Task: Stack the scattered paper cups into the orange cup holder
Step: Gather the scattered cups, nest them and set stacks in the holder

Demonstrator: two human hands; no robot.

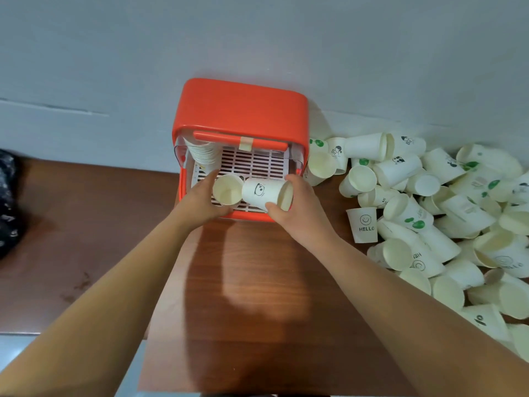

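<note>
The orange cup holder (240, 107) stands against the wall, its front open over a white slatted floor. A stack of nested cups (201, 153) leans in its back left corner. My left hand (200, 199) grips an upright paper cup (226, 190) with its mouth facing me, at the holder's front. My right hand (297, 213) holds a cup with a panda print (264, 191) on its side, base pointing left toward the other cup. The two cups touch.
A large pile of scattered white paper cups (446, 213) covers the brown table (246, 296) to the right of the holder. A dark bag (7, 202) lies at the left edge. The grey wall runs behind everything.
</note>
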